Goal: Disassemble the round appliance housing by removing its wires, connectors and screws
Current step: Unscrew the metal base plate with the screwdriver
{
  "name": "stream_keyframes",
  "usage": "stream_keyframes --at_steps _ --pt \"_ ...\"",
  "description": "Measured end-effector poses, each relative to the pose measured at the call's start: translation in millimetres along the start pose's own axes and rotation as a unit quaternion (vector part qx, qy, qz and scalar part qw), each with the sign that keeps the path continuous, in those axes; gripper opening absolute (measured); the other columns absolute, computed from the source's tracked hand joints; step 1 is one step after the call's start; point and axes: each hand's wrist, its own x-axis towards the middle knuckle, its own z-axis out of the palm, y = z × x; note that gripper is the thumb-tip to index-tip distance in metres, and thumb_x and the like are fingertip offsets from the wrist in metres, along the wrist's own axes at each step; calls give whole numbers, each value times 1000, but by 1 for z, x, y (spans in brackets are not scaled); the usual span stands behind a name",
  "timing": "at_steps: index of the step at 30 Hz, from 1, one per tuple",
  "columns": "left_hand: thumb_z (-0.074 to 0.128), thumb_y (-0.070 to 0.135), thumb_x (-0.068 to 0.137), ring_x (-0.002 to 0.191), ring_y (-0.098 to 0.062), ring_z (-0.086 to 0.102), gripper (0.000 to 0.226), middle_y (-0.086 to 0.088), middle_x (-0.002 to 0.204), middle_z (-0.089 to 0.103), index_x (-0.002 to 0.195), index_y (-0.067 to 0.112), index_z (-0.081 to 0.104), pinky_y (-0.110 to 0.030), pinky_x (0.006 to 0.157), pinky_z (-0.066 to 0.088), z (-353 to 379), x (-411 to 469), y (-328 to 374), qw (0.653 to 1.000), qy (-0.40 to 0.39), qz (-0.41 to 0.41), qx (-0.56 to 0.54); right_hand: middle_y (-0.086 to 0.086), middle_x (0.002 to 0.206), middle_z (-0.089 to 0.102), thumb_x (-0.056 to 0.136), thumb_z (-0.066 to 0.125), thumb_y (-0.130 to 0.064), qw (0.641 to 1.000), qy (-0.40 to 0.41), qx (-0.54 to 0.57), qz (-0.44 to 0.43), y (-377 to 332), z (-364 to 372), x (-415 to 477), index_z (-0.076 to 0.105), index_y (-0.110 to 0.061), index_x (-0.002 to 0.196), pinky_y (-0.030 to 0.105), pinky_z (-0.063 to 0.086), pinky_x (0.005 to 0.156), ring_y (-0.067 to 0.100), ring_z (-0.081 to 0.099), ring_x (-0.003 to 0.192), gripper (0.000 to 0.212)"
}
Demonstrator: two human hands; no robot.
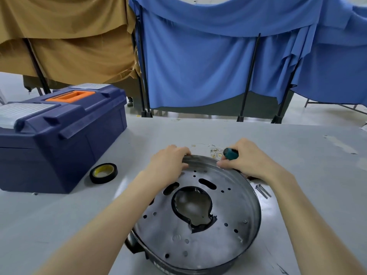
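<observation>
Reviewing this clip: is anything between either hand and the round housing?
Nothing visible. The left hand grips the far rim of the housing, and the right hand, holding a teal-handled screwdriver, rests at the same rim. The tape roll and toolbox sit off to the left.

A single wide-angle camera on the person's head looks forward and down across the table [297, 155]. It sits close above the round housing [198, 231] at 6 o'clock. Curtains [198, 66] fill 12 o'clock, and a toolbox [59, 151] lies toward 9 o'clock.
</observation>
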Motion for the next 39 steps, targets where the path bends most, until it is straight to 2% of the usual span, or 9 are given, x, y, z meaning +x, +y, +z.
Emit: stream_keyframes --at_steps 3,10,13,16,20,24,27,32,39 --pt "47 -3 91 103 -31 58 43 -8 116 61 124 21 58 -32 69 39 -3 1 -1 998 30 -21 56 6 53 39 71 81 -18 998 -34 -40 25 -5 -6 -2 54 1 62 28 31 48 20 35 49 35" --pt "65 10 85 85 -28 53 21 -6 99 53 101 11 53 -31 64 38 -16 1 0 995 -3 -70 69 12 70 49 75 75 -7 998 -24 -53 6 -8 4 4 63 12 84 30 36 62 22 44 66 24" --pt "67 32 90 103 -28 58 32 -5 113 62 118 17 61 -36 83 48 -11 5 3 999 -7 -41 -14 17 71 58 76 76 -11 998 -16 -62 0 -7 5 6 66 9 86 34 43 62 26 50 66 25" --pt "57 21 96 112 -26 58 28 -3 120 65 124 23 62 -37 92 48 2 8 4 999 11 -14 -46 18 83 71 79 75 -16 998 2 -58 -7 -7 6 5 73 -1 87 43 55 75 30 66 77 17" --pt "56 19 96 111 -27 58 28 -2 118 66 121 26 62 -37 89 49 12 9 -3 999 25 -13 -37 11 61 67 88 65 -17 972 218 67 -62 -10 4 6 67 -2 69 19 43 48 2 55 43 25" --pt "56 17 95 109 -27 59 29 -2 113 69 121 27 63 -37 89 50 15 9 -3 998 43 -14 -43 7 63 69 92 62 -24 853 388 334 -103 -24 -4 7 67 -3 76 17 48 54 14 65 56 27" --pt "56 17 94 108 -27 60 29 -2 111 69 120 28 64 -35 87 49 18 10 -3 997 57 -15 -43 11 62 70 92 55 -39 817 368 438 -78 -30 -4 7 68 -4 71 21 47 49 24 67 57 42" --pt "56 20 94 105 -24 60 26 5 107 71 116 32 64 -30 75 43 23 8 -5 996 77 -9 -42 11 45 58 93 54 -47 843 264 468 0 -25 19 8 62 3 60 20 31 32 19 47 34 60" --pt "55 20 95 107 -23 60 28 6 111 70 119 32 64 -30 77 44 24 7 -7 995 87 6 -49 3 40 54 91 63 -36 861 293 414 45 -17 27 12 56 4 63 17 30 30 11 44 29 49"
